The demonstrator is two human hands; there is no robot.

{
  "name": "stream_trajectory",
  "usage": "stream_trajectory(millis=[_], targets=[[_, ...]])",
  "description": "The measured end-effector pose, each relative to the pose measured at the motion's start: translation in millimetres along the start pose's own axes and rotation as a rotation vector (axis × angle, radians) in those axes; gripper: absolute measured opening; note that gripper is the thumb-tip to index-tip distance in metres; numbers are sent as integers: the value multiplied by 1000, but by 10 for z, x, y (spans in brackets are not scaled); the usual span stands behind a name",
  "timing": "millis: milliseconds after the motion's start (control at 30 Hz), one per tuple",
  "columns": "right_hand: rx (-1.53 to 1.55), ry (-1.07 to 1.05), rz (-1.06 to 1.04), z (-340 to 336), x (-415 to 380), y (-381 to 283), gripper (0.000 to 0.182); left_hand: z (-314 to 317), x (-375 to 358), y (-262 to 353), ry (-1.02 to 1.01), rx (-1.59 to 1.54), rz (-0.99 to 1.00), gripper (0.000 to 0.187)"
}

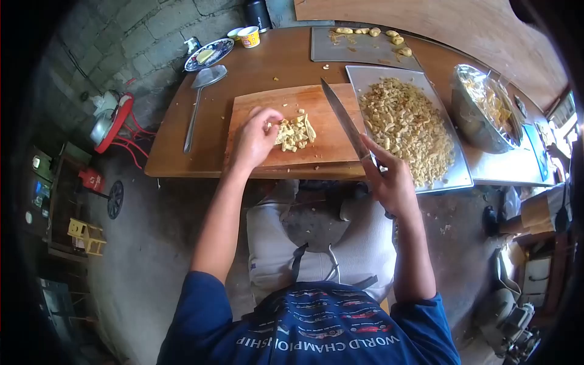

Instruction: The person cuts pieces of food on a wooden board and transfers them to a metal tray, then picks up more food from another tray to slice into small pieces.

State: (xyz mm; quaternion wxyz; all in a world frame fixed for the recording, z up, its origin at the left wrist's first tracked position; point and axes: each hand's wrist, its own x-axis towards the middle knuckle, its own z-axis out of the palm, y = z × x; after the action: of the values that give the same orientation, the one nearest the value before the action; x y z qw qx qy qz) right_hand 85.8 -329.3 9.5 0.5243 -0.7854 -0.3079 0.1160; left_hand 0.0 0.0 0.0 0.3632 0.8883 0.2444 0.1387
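A long-bladed knife [344, 114] is gripped by its handle in my right hand [390, 181], its blade slanting up and left over the right part of the wooden cutting board [255, 104]. My left hand [258, 139] rests at the board's left side, fingers curved and the thumb apart from them. Right beside its fingertips lies a small heap of chopped pale-yellow pieces [294, 135], with a longer strip at the heap's right edge. To the right of the board, a metal tray [459, 171] carries a large spread of similar chopped pieces [406, 125].
Behind that tray lies another tray [328, 52] with several whole yellowish pieces. A metal bowl [471, 115] holding clear plastic stands at the right. On the left are a skimmer [193, 118], a patterned plate [226, 47] and a yellow cup [249, 38].
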Motion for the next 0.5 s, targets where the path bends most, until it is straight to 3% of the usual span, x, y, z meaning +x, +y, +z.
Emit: stream_trajectory(millis=[67, 100, 200, 233, 300, 367, 500], targets=[[-20, 3, 0, -52, 14, 43, 50, 58, 53, 94, -83, 128, 393, 29], [-35, 5, -2, -123, 36, 100, 50, 279, 195, 255, -71, 108, 402, 29], [1, -4, 20, -190, -15, 127, 50, 379, 486, 411, -334, 422, 706, 22], [12, -5, 29, -217, -35, 133, 50, 372, 569, 496, -332, 422, 711, 22], [12, 11, 64, -290, -89, 143, 50, 350, 687, 643, -570, 590, 619, 15], [23, 9, 161, -367, -147, 84, 50, 376, 719, 731, -570, 644, 610, 12], [7, 74, 56, -453, -199, 203, 50, 371, 751, 812, -622, 617, 578, 13]])
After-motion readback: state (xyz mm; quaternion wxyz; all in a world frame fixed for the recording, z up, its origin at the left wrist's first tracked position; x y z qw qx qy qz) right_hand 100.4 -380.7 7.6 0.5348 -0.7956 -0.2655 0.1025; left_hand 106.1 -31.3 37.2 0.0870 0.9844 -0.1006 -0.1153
